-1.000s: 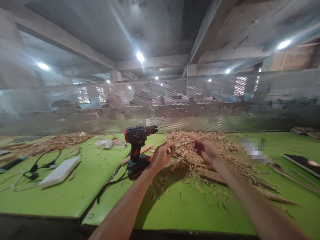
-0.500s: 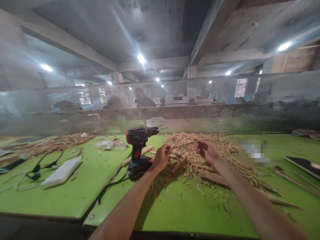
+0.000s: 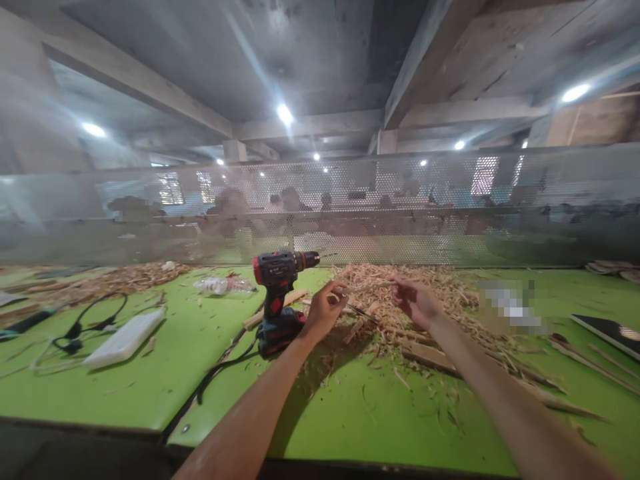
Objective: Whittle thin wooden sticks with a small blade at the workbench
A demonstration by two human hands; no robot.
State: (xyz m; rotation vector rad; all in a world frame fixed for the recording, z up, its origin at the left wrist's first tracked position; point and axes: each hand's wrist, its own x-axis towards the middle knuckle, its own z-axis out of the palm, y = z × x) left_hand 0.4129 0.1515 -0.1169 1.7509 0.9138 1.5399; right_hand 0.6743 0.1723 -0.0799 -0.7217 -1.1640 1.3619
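Between my two hands a thin, pale wooden stick (image 3: 371,288) is stretched out level above a heap of wood shavings (image 3: 425,277). My left hand (image 3: 325,308) pinches its left end, thumb and fingers closed. At the other end, the fingertips of my right hand (image 3: 414,301) are closed on it. Just left of my left hand, a black and red cordless drill (image 3: 278,293) stands upright on its battery, its thin bit pointing right. Beneath the stick, a slim dark tool (image 3: 361,313) lies among the shavings; its kind is unclear.
A flat wood piece (image 3: 430,357) lies under my right forearm. Leftward are a clear plastic bottle (image 3: 225,287), a white power strip (image 3: 125,339) and black cables (image 3: 75,330). A dark flat device (image 3: 610,333) sits far right. A perforated metal screen (image 3: 350,227) borders the green table (image 3: 400,427).
My left hand has turned slightly and its fingers have lifted a little at the stick's end. My right hand stays almost in place. The drill and shavings have not moved.
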